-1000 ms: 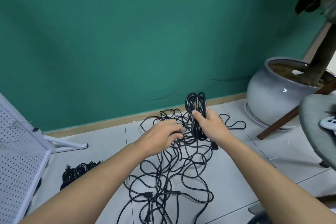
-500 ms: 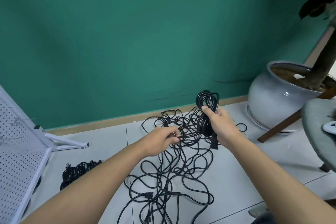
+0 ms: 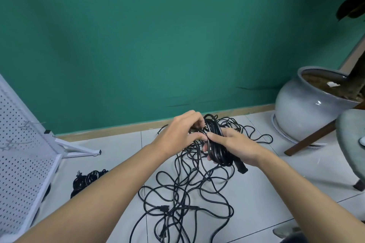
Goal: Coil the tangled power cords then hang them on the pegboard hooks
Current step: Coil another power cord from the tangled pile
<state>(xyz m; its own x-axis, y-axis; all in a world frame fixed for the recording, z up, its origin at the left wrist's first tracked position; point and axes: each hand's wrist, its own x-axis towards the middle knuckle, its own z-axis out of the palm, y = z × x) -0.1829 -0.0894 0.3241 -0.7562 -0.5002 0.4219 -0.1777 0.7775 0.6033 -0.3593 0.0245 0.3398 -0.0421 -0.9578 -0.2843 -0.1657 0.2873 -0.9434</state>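
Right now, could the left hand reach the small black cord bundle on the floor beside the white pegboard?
Probably yes, once freed: the left hand pinches a strand at the black coiled cord in the right hand; nothing covers the small black cord bundle.

The left hand is now up against the right hand, fingers curled onto the top loops of the coiled cord; half a second ago it held a strand apart, over the tangle. The coiled cord, earlier upright above the right hand, now lies tilted lower across it.
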